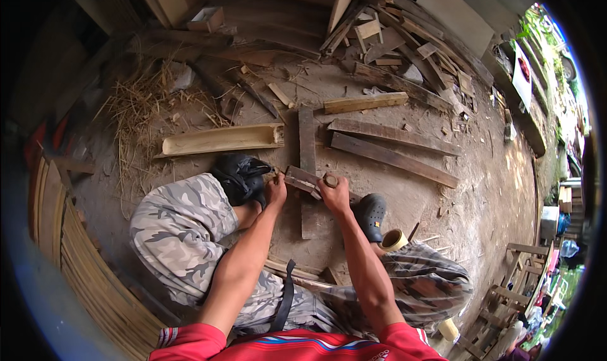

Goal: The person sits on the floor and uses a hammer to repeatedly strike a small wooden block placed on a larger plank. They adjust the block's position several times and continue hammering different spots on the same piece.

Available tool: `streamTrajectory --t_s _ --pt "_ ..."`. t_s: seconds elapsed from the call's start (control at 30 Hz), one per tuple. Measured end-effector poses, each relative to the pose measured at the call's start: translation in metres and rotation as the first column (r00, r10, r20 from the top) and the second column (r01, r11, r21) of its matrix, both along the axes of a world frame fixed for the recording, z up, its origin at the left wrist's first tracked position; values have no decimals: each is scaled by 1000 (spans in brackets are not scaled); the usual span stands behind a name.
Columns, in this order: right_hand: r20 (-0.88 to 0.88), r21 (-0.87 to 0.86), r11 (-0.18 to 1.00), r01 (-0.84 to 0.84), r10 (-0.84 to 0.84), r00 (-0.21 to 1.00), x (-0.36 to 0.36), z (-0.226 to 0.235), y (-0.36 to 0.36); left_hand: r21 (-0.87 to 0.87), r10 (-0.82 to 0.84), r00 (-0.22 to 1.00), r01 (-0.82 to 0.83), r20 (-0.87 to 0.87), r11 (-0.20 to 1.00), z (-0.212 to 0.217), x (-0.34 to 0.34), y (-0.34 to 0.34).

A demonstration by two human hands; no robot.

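Observation:
Between my two hands, across a dark board [307, 136] on the ground, lies a short flat brown piece [301, 178]. It looks like wood or a rusty blade; I cannot tell which. My left hand [276, 189] is closed at its left end, the fingertips pinched. My right hand [336, 194] is closed at the other end, around a round-ended wooden handle [331, 180]. Whether handle and brown piece are joined is hidden by the fingers. A black plastic bag [237, 174] sits by my left foot, close to the left hand.
A split bamboo half [221, 140] lies ahead on the left, with straw [148, 95] beyond. Two dark planks [392, 159] and a lighter beam [365, 102] lie to the right. Scrap wood [404, 45] is heaped at the back. Bamboo strips [95, 272] curve along the left.

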State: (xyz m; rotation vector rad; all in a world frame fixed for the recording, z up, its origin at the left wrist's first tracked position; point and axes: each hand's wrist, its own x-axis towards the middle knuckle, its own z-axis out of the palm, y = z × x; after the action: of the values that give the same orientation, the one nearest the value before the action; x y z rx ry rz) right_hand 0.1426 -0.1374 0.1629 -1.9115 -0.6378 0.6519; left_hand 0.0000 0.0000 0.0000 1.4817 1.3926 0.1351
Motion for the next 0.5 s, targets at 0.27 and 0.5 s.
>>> streamTrajectory --t_s 0.27,0.5 --pt "105 -217 958 -186 213 971 -28 -14 65 -366 -40 993 78 111 927 53 -3 10" --pt "-191 392 918 67 10 982 -35 -14 157 -417 202 909 -35 364 908 32 -14 17"
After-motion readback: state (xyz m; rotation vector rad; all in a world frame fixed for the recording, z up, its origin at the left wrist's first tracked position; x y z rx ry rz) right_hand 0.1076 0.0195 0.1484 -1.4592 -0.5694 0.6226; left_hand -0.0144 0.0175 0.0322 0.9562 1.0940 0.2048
